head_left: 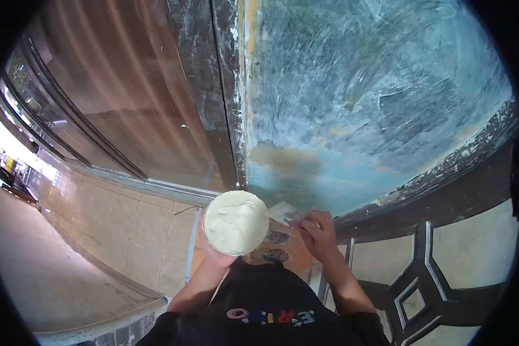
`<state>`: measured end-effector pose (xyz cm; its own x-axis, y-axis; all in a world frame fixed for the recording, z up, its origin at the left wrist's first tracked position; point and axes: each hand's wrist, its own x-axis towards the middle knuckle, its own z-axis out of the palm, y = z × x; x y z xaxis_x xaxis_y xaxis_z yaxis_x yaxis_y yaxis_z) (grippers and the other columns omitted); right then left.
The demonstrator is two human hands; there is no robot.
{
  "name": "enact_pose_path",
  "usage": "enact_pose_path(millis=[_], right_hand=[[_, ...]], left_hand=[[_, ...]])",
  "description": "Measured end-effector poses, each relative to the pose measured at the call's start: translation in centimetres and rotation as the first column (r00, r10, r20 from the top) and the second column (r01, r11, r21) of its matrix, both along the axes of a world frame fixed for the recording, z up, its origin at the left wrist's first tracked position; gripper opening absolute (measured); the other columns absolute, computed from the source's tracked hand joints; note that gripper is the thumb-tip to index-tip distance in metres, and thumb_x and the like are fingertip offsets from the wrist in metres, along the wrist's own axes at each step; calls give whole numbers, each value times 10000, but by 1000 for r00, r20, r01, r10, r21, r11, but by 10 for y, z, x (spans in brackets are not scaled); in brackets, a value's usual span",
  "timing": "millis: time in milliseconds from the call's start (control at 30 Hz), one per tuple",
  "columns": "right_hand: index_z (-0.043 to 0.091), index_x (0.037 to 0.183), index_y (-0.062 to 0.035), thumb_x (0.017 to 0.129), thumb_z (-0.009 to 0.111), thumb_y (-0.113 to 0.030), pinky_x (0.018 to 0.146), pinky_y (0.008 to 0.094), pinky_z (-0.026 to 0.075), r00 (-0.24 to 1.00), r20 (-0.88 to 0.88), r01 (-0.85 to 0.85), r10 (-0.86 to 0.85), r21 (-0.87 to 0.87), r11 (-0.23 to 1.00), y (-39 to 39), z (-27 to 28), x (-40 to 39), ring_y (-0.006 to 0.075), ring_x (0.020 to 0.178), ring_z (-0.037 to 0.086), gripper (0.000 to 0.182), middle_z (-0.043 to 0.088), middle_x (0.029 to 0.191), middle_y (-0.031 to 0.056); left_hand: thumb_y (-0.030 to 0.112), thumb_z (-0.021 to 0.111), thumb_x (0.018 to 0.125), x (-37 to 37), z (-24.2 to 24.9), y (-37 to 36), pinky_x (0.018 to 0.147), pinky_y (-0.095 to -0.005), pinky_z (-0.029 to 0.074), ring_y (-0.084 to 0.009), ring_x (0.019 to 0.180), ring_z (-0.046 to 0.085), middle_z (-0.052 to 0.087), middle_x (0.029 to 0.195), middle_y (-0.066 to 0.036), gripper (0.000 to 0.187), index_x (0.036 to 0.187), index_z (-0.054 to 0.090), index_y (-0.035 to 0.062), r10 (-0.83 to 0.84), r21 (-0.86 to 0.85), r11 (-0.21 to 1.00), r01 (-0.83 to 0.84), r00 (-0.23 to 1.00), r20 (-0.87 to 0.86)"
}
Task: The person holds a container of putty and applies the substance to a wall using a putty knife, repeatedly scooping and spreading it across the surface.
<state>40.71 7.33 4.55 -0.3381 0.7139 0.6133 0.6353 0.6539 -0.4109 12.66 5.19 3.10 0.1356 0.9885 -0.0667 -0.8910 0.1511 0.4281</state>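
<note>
My left hand [218, 255] is wrapped round the side of a tub of pale cream putty [235, 225], mostly hidden beneath it. The putty fills the tub close to its rim, and its surface is lumpy and swirled. At the tub's right side, my right hand [319, 230] is closed on the handle of a small scraper [282, 212]. Its thin whitish blade points left and reaches close to the tub's rim. In front of both hands rises a wall panel [352, 109], streaked with whitish smears over blue-green.
Brown-tinted sliding glass [115, 86] stands at the left, bordered by a dark, paint-spotted frame [219, 98]. Beige tiles [138, 225] cover the floor there. A dark ledge [409, 207] runs below the panel, above a patterned black-and-cream surface [380, 254] at the right.
</note>
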Motion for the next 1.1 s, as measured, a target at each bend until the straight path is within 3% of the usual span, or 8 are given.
enact_pose_path(millis=[100, 267, 333, 367, 700, 800, 867, 1100], right_hand=[[701, 1054, -158, 723, 736, -55, 831, 441, 509, 999, 33, 16, -15, -47, 999, 0, 10, 3, 312, 912, 603, 349, 639, 1044, 69], [685, 1058, -134, 730, 713, -28, 825, 450, 536, 996, 64, 56, -55, -22, 998, 4, 5, 7, 329, 953, 629, 346, 688, 1130, 53], [680, 1067, -126, 737, 701, -11, 835, 452, 543, 999, 18, 31, -31, -19, 999, 4, 2, 10, 343, 1000, 637, 350, 690, 1153, 68], [676, 1076, -118, 744, 689, 6, 844, 454, 550, 1000, -27, 7, -7, -20, 1000, 5, 1, 11, 357, 1046, 644, 355, 693, 1176, 83], [657, 1151, -95, 799, 661, 49, 876, 468, 555, 988, -151, -13, 13, -1, 1000, 12, 1, 42, 389, 1042, 669, 380, 694, 1169, 134], [667, 1163, -115, 792, 686, 27, 880, 471, 558, 987, -156, -31, 34, 24, 999, 15, -2, 52, 384, 1055, 664, 399, 690, 1188, 114], [683, 1145, -128, 785, 711, -1, 898, 471, 555, 996, -86, -31, 36, 50, 998, 17, -11, 58, 378, 1082, 649, 382, 683, 1204, 94], [680, 1138, -123, 812, 713, -17, 936, 468, 537, 999, 45, 22, -23, 25, 999, 19, -14, 82, 370, 1127, 624, 344, 678, 1184, 94]], left_hand=[[646, 329, 1000, 6, -6, -2, 1170, -587, 345, -374, 1441, 412, 405, 1587, -136, 753, 1559, 383, 145, -16, -47, 999, 28, 971, 239], [636, 329, 1011, 15, -3, -5, 1178, -568, 339, -355, 1451, 400, 391, 1597, -125, 736, 1559, 379, 148, -33, 31, 999, 28, 982, 187], [664, 319, 999, 21, 7, -7, 1165, -603, 345, -385, 1441, 408, 405, 1584, -148, 771, 1560, 377, 138, 16, 119, 993, -11, 999, -47], [626, 348, 1013, 24, 3, -2, 1178, -563, 341, -356, 1448, 404, 390, 1597, -132, 731, 1561, 376, 144, -72, 11, 997, 71, 964, 256], [669, 301, 1005, 54, -12, 2, 1172, -598, 341, -395, 1437, 409, 384, 1594, -163, 784, 1564, 364, 123, -4, -64, 998, 20, 970, 241], [660, 292, 1011, 65, -14, 5, 1173, -589, 344, -395, 1437, 408, 381, 1595, -163, 777, 1565, 359, 120, 43, -76, 996, -38, 997, 67], [655, 281, 1015, 72, -10, 7, 1171, -586, 350, -394, 1437, 408, 388, 1589, -161, 771, 1563, 363, 119, 6, -72, 997, 12, 972, 235], [641, 289, 1019, 81, -13, 5, 1165, -590, 359, -395, 1428, 420, 409, 1575, -162, 755, 1558, 369, 118, 11, -57, 998, 4, 967, 253]])
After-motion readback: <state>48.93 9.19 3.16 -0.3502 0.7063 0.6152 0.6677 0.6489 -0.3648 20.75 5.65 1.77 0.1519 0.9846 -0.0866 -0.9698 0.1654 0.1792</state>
